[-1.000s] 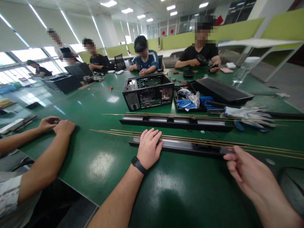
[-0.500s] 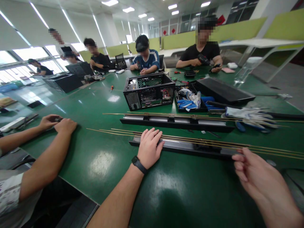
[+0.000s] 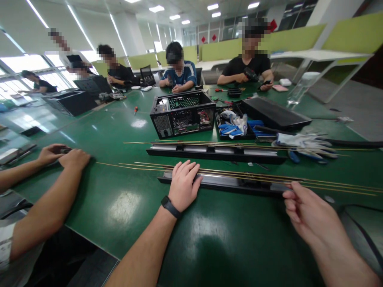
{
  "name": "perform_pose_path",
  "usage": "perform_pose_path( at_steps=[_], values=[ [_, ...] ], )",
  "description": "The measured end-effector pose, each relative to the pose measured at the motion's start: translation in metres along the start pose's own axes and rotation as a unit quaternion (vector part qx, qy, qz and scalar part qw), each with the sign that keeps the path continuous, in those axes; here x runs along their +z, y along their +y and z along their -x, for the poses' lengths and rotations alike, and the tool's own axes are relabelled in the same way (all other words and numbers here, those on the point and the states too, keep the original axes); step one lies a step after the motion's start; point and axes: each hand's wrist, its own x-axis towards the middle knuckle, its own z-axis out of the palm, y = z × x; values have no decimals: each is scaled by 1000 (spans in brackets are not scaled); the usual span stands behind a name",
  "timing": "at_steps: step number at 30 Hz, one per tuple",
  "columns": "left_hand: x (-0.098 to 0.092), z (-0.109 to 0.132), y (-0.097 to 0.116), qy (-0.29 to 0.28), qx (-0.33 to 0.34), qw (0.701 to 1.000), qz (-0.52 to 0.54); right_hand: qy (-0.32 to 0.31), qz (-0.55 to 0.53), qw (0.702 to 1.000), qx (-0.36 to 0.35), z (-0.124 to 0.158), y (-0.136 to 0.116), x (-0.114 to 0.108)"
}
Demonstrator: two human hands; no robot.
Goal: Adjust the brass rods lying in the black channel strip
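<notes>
At the left edge of the green worktop (image 3: 98, 217), a co-worker's hands (image 3: 72, 158) hold something too small to make out. Next come a small orange screwdriver (image 3: 135, 109) and, farther along, an open computer case (image 3: 184, 121). In front of the case the left hand (image 3: 184, 184) (a dark watch (image 3: 170, 207) circles its wrist) lies palm down over the near bar (image 3: 221, 187), fingers slightly spread and thumb apart, resting across the thin rods (image 3: 243, 178). Those rods run lengthwise over the near bar and stick out past both its ends. Behind it, roughly parallel, sits the far bar (image 3: 215, 156), with more rods along it. Beyond is a black tray (image 3: 236, 137) with blue-and-white gloves inside; to its right lies a loose glove (image 3: 305, 143). Last, the right hand (image 3: 311, 211) has thumb and forefinger pinched together on one rod by the near bar's right end.
</notes>
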Motion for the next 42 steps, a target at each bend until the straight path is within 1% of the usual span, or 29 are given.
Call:
perform_pose_path(
  at_steps=[5,8,16,22,24,27,29,33,38,40,42],
  values=[
    [2,1,-2,0,3,1000,-3,-38,3,999,1,7,1,6],
    [3,1,-3,3,6,1000,-4,-47,1,999,9,8,2,6],
    [4,1,-5,7,15,1000,-11,-69,-9,998,0,5,5,3],
    [4,1,-5,9,17,1000,-15,-79,-14,997,15,7,4,6],
    [3,1,-4,7,16,1000,-17,-66,-23,997,20,6,2,5],
    [4,1,-5,2,17,1000,-18,-21,-35,999,16,2,-1,2],
    [4,2,-6,3,18,1000,-18,-10,-35,999,7,1,-2,1],
    [5,2,-7,5,19,1000,-17,-35,-27,999,-2,2,1,1],
    [5,2,-6,9,20,1000,-19,-63,-20,998,9,4,3,3],
    [5,2,-6,9,21,1000,-21,-59,-24,998,11,3,1,3],
    [5,2,-6,9,21,1000,-20,-41,-30,999,9,3,-2,2]
  ],
)
